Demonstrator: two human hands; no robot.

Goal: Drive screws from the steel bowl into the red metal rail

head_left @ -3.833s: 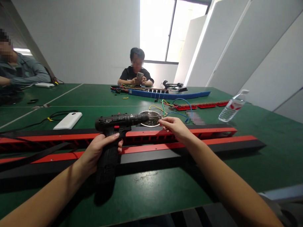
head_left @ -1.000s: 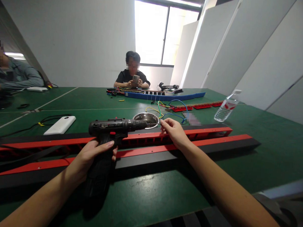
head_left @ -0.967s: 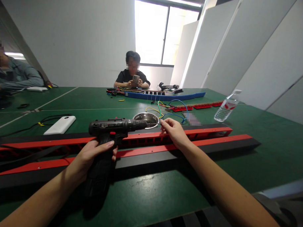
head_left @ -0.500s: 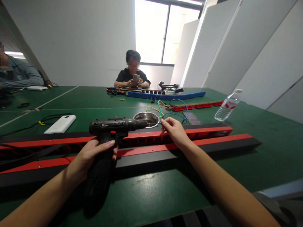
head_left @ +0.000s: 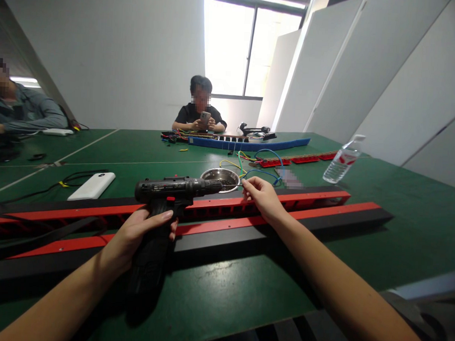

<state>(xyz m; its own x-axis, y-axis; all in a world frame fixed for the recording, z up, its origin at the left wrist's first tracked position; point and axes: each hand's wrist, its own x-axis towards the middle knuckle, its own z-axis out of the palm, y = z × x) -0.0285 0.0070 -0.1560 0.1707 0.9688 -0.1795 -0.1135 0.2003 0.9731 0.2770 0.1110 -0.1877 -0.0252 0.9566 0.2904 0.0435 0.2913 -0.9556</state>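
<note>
My left hand point(head_left: 141, 229) is wrapped round the grip of a black cordless drill point(head_left: 163, 190), which lies level with its chuck to the right. A thin metal bit point(head_left: 232, 185) sticks out of the chuck. At its far end, the thumb and forefinger of my right hand point(head_left: 259, 194) are pinched together; whether a small screw is also between them cannot be seen. Just behind the bit stands a round metal bowl point(head_left: 208, 174) with small dark pieces in it. Beneath both hands lie two long red and black bars point(head_left: 225, 240), side by side.
A white power bank point(head_left: 92, 185) with a black cable lies left on the green table point(head_left: 208, 294). Farther off are coloured wires point(head_left: 240, 163), red strips point(head_left: 306, 159), a blue curved bar point(head_left: 247, 144) and a water bottle point(head_left: 343, 159). Two people sit beyond, one holding a phone.
The view has shifted very slightly. Both hands and the drill keep the same pose.
</note>
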